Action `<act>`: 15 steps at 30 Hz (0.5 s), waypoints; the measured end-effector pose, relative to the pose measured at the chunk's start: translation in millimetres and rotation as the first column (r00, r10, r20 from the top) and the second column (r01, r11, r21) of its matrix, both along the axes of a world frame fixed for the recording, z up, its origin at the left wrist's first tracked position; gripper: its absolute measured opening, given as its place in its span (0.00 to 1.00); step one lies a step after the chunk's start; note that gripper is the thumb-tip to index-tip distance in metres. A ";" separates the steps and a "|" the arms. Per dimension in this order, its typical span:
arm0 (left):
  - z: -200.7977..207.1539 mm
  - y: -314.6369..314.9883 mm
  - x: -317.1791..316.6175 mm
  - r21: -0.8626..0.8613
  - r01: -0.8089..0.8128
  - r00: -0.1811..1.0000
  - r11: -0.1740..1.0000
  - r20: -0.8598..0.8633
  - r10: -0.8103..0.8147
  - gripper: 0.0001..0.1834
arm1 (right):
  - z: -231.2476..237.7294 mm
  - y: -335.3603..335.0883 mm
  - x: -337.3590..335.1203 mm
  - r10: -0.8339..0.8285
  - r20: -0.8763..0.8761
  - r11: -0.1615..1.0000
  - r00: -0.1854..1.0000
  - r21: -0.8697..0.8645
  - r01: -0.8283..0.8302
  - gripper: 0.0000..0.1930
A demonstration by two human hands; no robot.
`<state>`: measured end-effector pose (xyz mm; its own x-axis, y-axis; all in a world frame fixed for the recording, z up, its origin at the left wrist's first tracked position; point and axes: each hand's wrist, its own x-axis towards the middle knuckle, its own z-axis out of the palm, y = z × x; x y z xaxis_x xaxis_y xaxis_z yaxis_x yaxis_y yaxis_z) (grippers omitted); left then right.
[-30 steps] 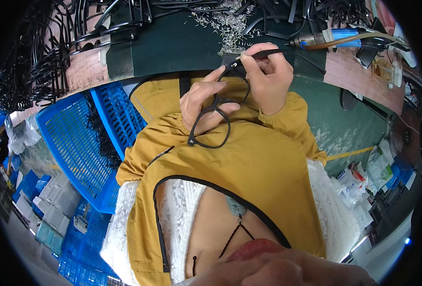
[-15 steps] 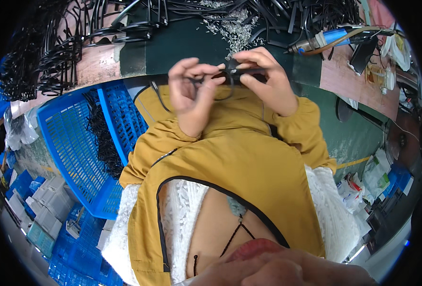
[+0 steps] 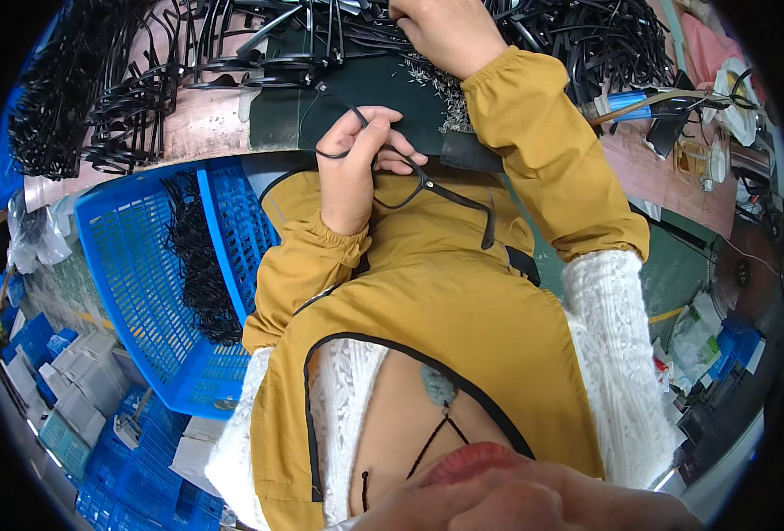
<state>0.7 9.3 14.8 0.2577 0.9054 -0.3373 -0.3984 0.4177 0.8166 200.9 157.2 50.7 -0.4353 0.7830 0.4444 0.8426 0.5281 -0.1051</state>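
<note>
My left hand (image 3: 349, 168) is closed around a black eyeglass frame (image 3: 425, 184), just off the near edge of the bench. One temple arm of the frame sticks out to the right over my yellow apron (image 3: 427, 274), its curved tip hanging down. My right hand (image 3: 449, 35) reaches far across the bench to a heap of loose black temple arms (image 3: 587, 53). Its fingertips run up to the picture's top edge, so what they touch is hidden. Below the right wrist lie many tiny silver screw-like pieces (image 3: 454, 113) on the dark green mat (image 3: 370, 88).
Bundled black frames (image 3: 135, 111) crowd the bench's left side. A blue-handled tool with a hose (image 3: 631, 104) lies at the right. Below the bench at left stands a blue plastic basket (image 3: 131, 292) with black parts in it. A fan (image 3: 741, 270) is at far right.
My right hand has let go of the eyeglass frame and moved up and away to the black heap. My left hand keeps the frame, whose temple arm now points right and down.
</note>
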 end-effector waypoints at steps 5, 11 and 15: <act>-0.3 1.7 -0.9 -0.008 0.013 1.000 1.000 -0.002 -0.013 0.13 | 20.7 -10.5 20.4 0.025 -0.154 0.998 0.988 -0.046 -0.033 0.02; 6.2 3.0 2.4 -0.038 -0.002 0.997 0.999 -0.079 -0.002 0.14 | 27.1 -5.5 12.9 -0.115 -0.979 0.913 -0.169 -0.037 -0.407 0.05; 19.5 7.3 1.4 -0.118 0.059 0.996 0.991 -0.052 -0.065 0.25 | 18.2 -97.4 11.9 0.093 -0.960 0.876 -0.265 0.205 -0.436 0.15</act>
